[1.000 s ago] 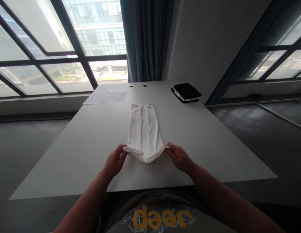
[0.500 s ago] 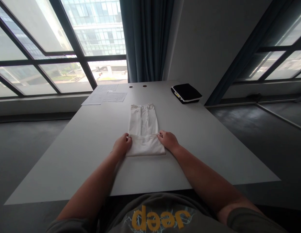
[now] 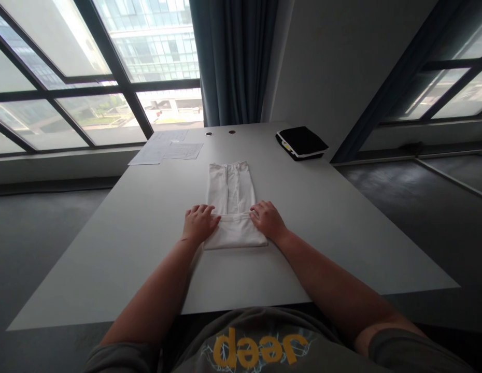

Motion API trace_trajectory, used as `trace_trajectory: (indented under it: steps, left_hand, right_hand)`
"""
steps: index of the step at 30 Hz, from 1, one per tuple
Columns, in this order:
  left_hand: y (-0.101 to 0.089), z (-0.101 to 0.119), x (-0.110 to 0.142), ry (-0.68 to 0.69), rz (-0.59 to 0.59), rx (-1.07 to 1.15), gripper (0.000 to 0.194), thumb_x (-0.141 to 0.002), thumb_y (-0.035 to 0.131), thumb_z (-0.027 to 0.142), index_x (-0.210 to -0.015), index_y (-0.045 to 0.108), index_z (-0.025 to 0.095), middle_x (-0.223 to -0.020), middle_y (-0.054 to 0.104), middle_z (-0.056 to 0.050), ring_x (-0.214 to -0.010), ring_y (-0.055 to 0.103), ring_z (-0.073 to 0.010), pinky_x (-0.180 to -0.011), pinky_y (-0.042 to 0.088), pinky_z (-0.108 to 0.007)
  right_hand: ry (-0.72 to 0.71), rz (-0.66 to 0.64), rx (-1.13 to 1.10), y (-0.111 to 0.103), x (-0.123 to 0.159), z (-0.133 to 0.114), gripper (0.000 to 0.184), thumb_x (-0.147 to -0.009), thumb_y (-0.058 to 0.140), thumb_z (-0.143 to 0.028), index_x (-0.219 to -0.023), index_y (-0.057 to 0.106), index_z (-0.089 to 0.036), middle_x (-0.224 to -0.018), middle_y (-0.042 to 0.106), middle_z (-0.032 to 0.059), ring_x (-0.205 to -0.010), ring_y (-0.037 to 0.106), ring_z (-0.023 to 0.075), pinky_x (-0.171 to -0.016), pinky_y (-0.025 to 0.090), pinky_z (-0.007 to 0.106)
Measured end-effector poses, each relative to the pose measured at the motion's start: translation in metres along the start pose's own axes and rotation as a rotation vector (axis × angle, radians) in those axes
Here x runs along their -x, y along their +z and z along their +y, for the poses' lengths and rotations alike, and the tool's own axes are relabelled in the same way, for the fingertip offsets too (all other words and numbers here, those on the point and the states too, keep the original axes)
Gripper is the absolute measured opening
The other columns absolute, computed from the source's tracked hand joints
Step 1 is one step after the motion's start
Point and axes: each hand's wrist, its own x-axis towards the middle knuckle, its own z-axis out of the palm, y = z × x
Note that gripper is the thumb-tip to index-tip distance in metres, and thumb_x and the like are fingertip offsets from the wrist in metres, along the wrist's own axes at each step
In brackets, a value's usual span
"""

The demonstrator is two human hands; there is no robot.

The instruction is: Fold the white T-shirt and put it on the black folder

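A white folded garment (image 3: 237,234) lies flat on the white table (image 3: 147,259) in front of me. Its near end is folded over the narrower far part, leaving a hem across the middle. At the left end of that hem, my left hand (image 3: 199,223) rests with fingers stretched out and the thumb on the cloth. My right hand (image 3: 269,220) lies over the right end, its fingers slightly bent and apart, touching the cloth. The cloth beneath both hands is hidden.
Sheets of paper (image 3: 165,147) lie at the table's far left. A black case-like item with a white edge (image 3: 302,142) sits at the far right. Two round holes show near the back edge. Windows (image 3: 163,46) and a blue curtain (image 3: 233,62) stand behind.
My left hand has gone from gripping the fold's left corner to lying spread on the cloth, a little to the right. The right hand's fingers have loosened on the fold.
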Motion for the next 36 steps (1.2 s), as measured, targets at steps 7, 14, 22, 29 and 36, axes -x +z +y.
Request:
trace_trajectory:
  steps: [7,14,22,29,36]
  left_hand:
    - [-0.010,0.007,-0.027,0.006,-0.337,-0.072,0.056,-0.087,0.062,0.074,-0.115,0.067,0.025,-0.116,0.076,-0.013,-0.106,0.072,-0.0298,-0.090,0.050,-0.037]
    - [-0.025,0.002,-0.011,-0.089,-0.326,-0.198,0.060,-0.086,0.059,0.078,-0.105,0.069,0.022,-0.103,0.078,-0.016,-0.100,0.073,-0.0317,-0.092,0.049,-0.041]
    - [-0.030,0.003,-0.011,0.118,-0.255,-0.107,0.032,-0.095,0.062,0.045,-0.121,0.068,0.026,-0.115,0.078,-0.008,-0.112,0.069,-0.0292,-0.098,0.049,-0.040]
    - [-0.033,-0.005,-0.006,0.120,-0.316,-0.034,0.019,-0.097,0.055,0.033,-0.111,0.066,0.025,-0.108,0.077,-0.006,-0.096,0.071,-0.0238,-0.088,0.050,-0.034]
    - [-0.022,-0.015,-0.006,0.166,-0.290,0.134,0.021,-0.095,0.057,0.035,-0.113,0.065,0.027,-0.104,0.076,-0.003,-0.088,0.068,-0.0211,-0.083,0.050,-0.032]
  right_hand:
    - [-0.019,-0.149,0.128,0.000,-0.011,-0.021,0.041,-0.099,0.061,-0.051,-0.122,0.071,-0.019,-0.122,0.067,0.0155,-0.115,0.055,0.0306,-0.096,0.040,0.040]
    - [-0.105,-0.181,0.101,0.000,-0.007,-0.018,0.036,-0.098,0.064,-0.048,-0.116,0.069,-0.018,-0.115,0.070,0.0135,-0.111,0.058,0.0291,-0.094,0.037,0.038]
    - [-0.087,-0.186,0.081,-0.006,-0.004,-0.024,0.032,-0.098,0.065,-0.044,-0.116,0.063,-0.019,-0.108,0.074,0.0106,-0.102,0.064,0.0264,-0.088,0.035,0.035]
    - [0.060,-0.247,0.156,-0.012,-0.003,-0.024,0.042,-0.096,0.064,-0.057,-0.108,0.068,-0.017,-0.100,0.076,0.0141,-0.099,0.068,0.0293,-0.086,0.039,0.035]
    - [-0.105,-0.209,-0.057,-0.006,-0.004,-0.019,0.028,-0.096,0.070,-0.033,-0.120,0.070,-0.019,-0.116,0.075,0.0108,-0.112,0.067,0.0269,-0.093,0.042,0.035]
